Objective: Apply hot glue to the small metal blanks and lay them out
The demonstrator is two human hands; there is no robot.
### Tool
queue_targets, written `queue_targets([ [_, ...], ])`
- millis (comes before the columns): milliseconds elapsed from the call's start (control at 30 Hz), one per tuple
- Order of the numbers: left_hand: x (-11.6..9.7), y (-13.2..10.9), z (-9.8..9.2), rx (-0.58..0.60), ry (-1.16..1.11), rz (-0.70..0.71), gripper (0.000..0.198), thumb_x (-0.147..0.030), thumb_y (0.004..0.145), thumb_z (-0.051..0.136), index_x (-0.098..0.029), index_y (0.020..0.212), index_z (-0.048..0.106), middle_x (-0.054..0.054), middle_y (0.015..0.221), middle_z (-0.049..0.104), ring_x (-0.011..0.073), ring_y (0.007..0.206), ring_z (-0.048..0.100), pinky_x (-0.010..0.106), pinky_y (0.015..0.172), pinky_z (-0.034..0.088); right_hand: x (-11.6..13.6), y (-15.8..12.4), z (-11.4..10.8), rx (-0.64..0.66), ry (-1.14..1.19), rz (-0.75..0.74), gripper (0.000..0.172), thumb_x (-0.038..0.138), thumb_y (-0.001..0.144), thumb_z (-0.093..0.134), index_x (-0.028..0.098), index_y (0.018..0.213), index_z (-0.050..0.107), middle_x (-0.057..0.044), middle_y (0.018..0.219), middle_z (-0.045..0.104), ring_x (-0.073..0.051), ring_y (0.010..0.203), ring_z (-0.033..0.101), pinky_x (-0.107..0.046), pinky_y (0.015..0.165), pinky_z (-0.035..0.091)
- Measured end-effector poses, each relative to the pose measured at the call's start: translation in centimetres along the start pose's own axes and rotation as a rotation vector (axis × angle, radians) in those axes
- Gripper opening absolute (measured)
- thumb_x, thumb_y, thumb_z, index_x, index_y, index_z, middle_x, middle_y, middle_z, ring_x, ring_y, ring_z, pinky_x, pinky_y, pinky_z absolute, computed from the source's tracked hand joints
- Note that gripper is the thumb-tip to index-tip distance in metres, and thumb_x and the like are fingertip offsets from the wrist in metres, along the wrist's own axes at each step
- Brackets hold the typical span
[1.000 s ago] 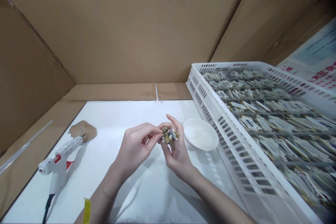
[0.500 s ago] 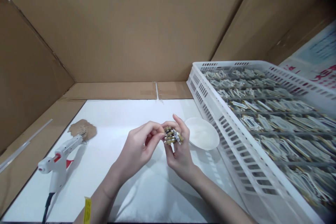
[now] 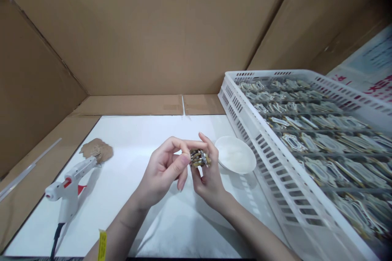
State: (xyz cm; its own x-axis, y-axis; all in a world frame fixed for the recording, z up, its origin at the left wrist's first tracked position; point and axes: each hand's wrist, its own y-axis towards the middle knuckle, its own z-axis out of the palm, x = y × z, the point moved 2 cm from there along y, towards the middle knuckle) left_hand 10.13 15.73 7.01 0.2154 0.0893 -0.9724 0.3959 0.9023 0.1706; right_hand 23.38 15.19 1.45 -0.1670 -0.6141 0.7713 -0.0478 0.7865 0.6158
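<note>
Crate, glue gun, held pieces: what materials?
Crate: likely plastic, low sheen; regular moulded-looking slots. Glue gun: probably hard plastic, smooth; even white shell. Held pieces: possibly metal, gold- and silver-toned, with bright glints; coated plastic not ruled out.

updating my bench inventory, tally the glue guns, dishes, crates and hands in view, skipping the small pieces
Glue gun: 1
White dish: 1
White crate: 1
Hands: 2, left hand and right hand
Total: 5, without the small pieces
</note>
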Motion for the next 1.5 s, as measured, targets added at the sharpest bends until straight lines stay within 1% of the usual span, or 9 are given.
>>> queue_targets([
  [67, 0.2, -0.1, 0.1, 0.071, -0.102, -0.024, 0.024, -0.040, 0.095, 0.053, -0.020, 0.086, 0.043, 0.003, 0.080, 0.069, 0.0022, 0.035, 0.038, 0.019, 0.037, 0.024, 0.1, 0.1, 0.0, 0.029, 0.024, 0.001, 0.081, 0.001, 0.084, 0.051, 0.040, 0.148, 0.021, -0.008, 0.126, 0.052, -0.025, 0.115, 0.056, -0.046, 0.089, 0.053],
  [167, 0.5, -0.2, 0.2, 0.169, -0.199, -0.057, 0.023, -0.041, 0.096, 0.053, -0.022, 0.089, 0.043, -0.006, 0.055, 0.054, 0.0044, 0.036, 0.034, 0.018, 0.039, 0.022, 0.1, 0.3, 0.1, 0.040, 0.078, 0.012, 0.081, 0.002, 0.085, 0.051, 0.040, 0.149, 0.020, -0.007, 0.115, 0.057, -0.023, 0.106, 0.059, -0.044, 0.088, 0.053],
  [267, 0.6, -0.2, 0.0, 0.210, -0.186, -0.091, 0.023, -0.042, 0.095, 0.054, -0.021, 0.089, 0.045, -0.008, 0.052, 0.041, 0.0061, 0.043, 0.030, 0.020, 0.045, 0.023, 0.2, 0.4, 0.1, 0.007, 0.107, 0.023, 0.079, 0.003, 0.084, 0.054, 0.039, 0.147, 0.025, -0.006, 0.113, 0.058, -0.023, 0.102, 0.061, -0.045, 0.089, 0.052],
  [433, 0.3, 0.1, -1.1, 0.134, -0.086, -0.071, 0.023, -0.040, 0.095, 0.055, -0.020, 0.087, 0.047, -0.008, 0.057, 0.027, 0.0074, 0.050, 0.021, 0.023, 0.049, 0.018, 0.2, 0.2, 0.0, -0.020, 0.136, 0.040, 0.075, 0.004, 0.086, 0.054, 0.037, 0.146, 0.026, -0.007, 0.114, 0.058, -0.022, 0.103, 0.060, -0.044, 0.087, 0.054],
  [633, -0.4, 0.1, -3.1, -0.016, 0.119, 0.012, 0.018, -0.036, 0.096, 0.054, -0.020, 0.090, 0.048, -0.008, 0.060, 0.029, 0.0078, 0.053, 0.024, 0.022, 0.050, 0.021, 0.3, 0.2, -0.1, -0.051, 0.129, 0.009, 0.076, 0.004, 0.086, 0.053, 0.040, 0.147, 0.025, -0.005, 0.113, 0.058, -0.021, 0.098, 0.059, -0.044, 0.087, 0.055],
  [767, -0.9, 0.0, -3.7, -0.122, 0.332, 0.041, 0.017, -0.033, 0.097, 0.052, -0.020, 0.088, 0.049, -0.008, 0.060, 0.036, 0.0075, 0.055, 0.032, 0.020, 0.052, 0.026, 0.4, 0.5, -0.2, -0.076, 0.075, -0.110, 0.076, 0.002, 0.086, 0.051, 0.035, 0.148, 0.024, -0.006, 0.109, 0.058, -0.019, 0.093, 0.059, -0.041, 0.083, 0.057],
  [1000, -1.0, -0.2, -2.1, 0.013, 0.579, 0.102, 0.005, -0.025, 0.097, 0.049, -0.022, 0.098, 0.053, -0.007, 0.061, 0.049, 0.0081, 0.057, 0.048, 0.019, 0.060, 0.039, 0.1, 0.5, -0.2, -0.051, -0.011, -0.164, 0.078, 0.001, 0.085, 0.047, 0.030, 0.152, 0.018, -0.009, 0.113, 0.055, -0.020, 0.101, 0.058, -0.041, 0.086, 0.056],
  [1200, -0.6, -0.4, -0.9, 0.087, 0.771, 0.154, 0.014, -0.016, 0.098, 0.045, -0.024, 0.105, 0.053, -0.005, 0.075, 0.062, 0.0071, 0.060, 0.052, 0.017, 0.058, 0.038, 0.2, 0.4, -0.2, -0.016, -0.042, -0.193, 0.085, 0.000, 0.084, 0.044, 0.031, 0.155, 0.008, -0.012, 0.120, 0.052, -0.021, 0.101, 0.058, -0.044, 0.084, 0.055],
  [1500, -0.2, -0.3, -0.7, 0.068, 0.991, 0.337, 0.022, -0.006, 0.094, 0.044, -0.021, 0.103, 0.058, -0.004, 0.074, 0.065, 0.0071, 0.058, 0.054, 0.016, 0.057, 0.039, 0.0, 0.6, -0.3, -0.054, -0.088, -0.281, 0.094, -0.003, 0.078, 0.043, 0.033, 0.155, 0.002, -0.013, 0.124, 0.049, -0.021, 0.094, 0.058, -0.047, 0.081, 0.056],
])
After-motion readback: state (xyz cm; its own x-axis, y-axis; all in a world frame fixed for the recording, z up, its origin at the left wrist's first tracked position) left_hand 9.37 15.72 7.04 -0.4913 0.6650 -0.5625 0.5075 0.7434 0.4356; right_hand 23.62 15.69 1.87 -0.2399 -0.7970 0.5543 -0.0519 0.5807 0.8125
